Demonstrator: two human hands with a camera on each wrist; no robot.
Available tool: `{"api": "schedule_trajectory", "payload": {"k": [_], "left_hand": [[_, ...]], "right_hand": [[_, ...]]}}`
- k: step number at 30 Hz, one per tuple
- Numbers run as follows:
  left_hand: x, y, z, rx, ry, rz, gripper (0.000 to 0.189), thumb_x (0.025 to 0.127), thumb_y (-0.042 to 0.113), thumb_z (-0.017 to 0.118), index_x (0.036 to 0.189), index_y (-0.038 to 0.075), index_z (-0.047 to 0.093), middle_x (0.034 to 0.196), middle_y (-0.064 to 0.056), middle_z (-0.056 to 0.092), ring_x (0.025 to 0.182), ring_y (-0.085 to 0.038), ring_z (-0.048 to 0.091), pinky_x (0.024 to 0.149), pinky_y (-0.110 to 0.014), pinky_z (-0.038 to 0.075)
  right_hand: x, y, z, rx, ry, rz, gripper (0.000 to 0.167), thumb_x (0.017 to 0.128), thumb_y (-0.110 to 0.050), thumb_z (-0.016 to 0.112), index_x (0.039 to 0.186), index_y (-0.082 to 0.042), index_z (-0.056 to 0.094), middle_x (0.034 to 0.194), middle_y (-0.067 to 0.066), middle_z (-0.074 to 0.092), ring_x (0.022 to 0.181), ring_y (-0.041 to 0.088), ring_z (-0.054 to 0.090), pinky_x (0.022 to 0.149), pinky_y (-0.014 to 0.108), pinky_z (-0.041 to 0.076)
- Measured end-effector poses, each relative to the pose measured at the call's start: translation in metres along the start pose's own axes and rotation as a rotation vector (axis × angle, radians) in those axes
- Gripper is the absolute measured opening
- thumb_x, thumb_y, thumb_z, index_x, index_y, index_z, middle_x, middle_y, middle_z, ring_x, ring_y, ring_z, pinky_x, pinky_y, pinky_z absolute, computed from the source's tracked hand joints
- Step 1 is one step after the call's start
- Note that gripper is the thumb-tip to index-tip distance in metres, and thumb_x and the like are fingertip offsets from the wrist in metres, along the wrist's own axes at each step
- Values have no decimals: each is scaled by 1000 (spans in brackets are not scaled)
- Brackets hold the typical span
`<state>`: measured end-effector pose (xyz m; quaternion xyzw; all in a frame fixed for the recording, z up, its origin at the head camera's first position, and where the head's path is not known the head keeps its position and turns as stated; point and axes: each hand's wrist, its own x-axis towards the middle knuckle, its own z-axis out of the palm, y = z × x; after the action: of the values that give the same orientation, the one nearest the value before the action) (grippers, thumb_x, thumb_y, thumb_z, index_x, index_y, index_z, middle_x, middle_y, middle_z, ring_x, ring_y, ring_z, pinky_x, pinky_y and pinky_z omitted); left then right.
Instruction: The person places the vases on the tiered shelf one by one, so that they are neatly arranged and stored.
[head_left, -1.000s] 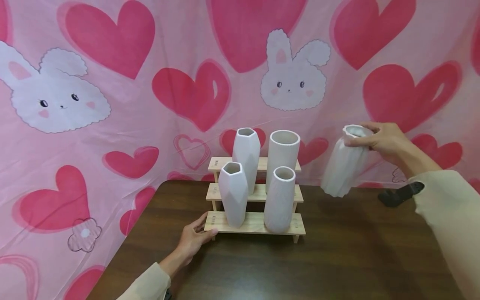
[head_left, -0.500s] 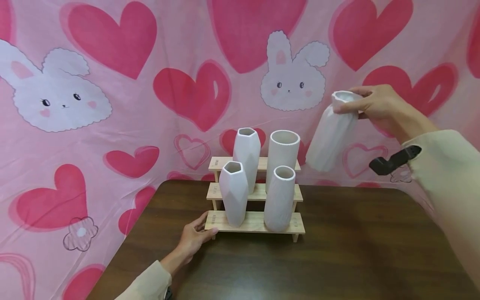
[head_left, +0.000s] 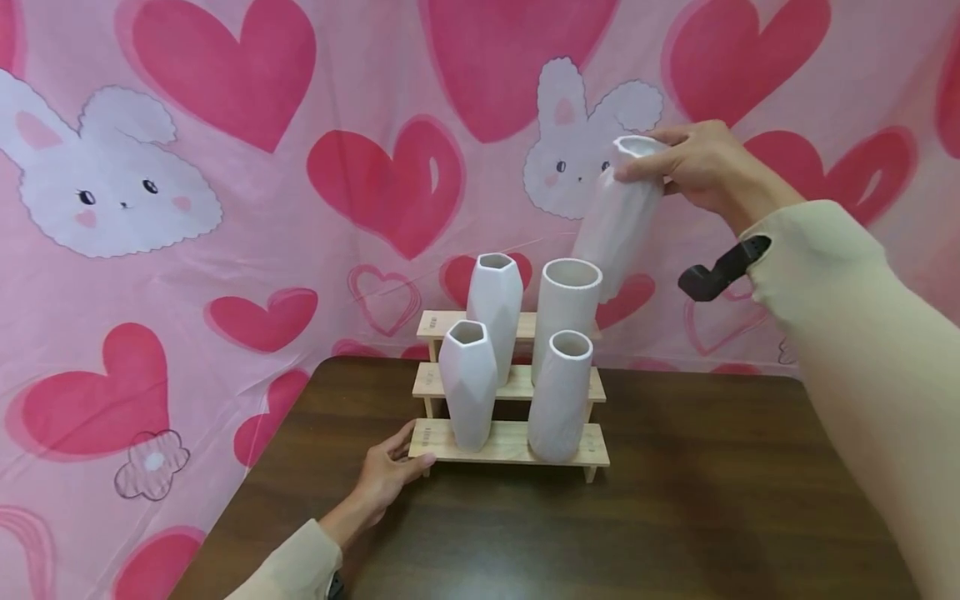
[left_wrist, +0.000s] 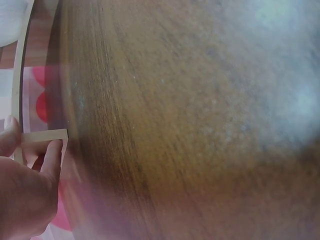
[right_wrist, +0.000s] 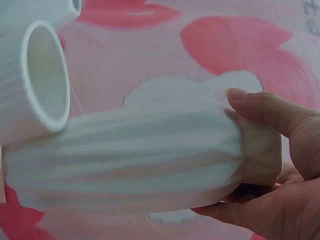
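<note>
My right hand (head_left: 701,167) grips a white fluted vase (head_left: 618,208) by its neck, tilted, high at the back right of the stand. In the head view its lower end passes behind a wide cylindrical vase (head_left: 567,312); the right wrist view shows the folds along the held vase (right_wrist: 130,160). My left hand (head_left: 386,471) holds the left end of the lowest step of a three-tier wooden stand (head_left: 506,442), thumb on top and fingers by the leg (left_wrist: 45,135). On that step stand a faceted vase (head_left: 471,392) and a narrow rounded vase (head_left: 561,400).
Another faceted vase (head_left: 497,312) stands behind on the middle step, beside the wide one. The top step (head_left: 442,323) shows at the back. A dark wooden table (head_left: 675,500) bears the stand, against a pink cloth (head_left: 262,208) with hearts and rabbits.
My right hand has lifted the fluted vase up and carried it leftward, from right of the stand to behind the wide vase. My left hand has stayed on the stand.
</note>
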<state>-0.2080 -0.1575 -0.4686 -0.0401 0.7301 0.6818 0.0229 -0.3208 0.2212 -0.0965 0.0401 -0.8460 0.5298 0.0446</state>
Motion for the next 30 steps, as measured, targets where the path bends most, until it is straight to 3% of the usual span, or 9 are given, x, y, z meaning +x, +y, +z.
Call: {"api": "schedule_trajectory", "payload": {"k": [3,11,22,30], "left_hand": [[-1,1,0,7,3,5,74,82,10,75,147,8,40,136,-28,50,103,-25,64,84,-39,56],[-4,1,0,5,8,2,74,82,10,75,147,8,40,135,-28,50,104,-24,64,84,-37,55],[-6,1,2,-1,10,-8,73,83,9,74,147,8,40,134,-28,52,101,-22,64,83,-37,56],[-6,0,5,3,-13,24,72,83,7,75,146,5,40,131,-29,53,103,-24,63,82,-36,57]], "right_hand": [[1,-7,10,23,13,-8,89,67,-36,87,144,-22,46,139,5,41,114,23,45,108,45,39],[8,-16,34,-7,63,33,90,65,-40,88,144,-26,47,140,4,43,117,27,47,105,46,43],[22,-26,67,76,21,7,78,70,-21,88,139,-16,52,126,6,52,106,22,51,100,38,46],[22,-25,93,49,-36,-9,69,71,-23,88,133,-18,58,121,5,56,104,22,53,93,37,47]]}}
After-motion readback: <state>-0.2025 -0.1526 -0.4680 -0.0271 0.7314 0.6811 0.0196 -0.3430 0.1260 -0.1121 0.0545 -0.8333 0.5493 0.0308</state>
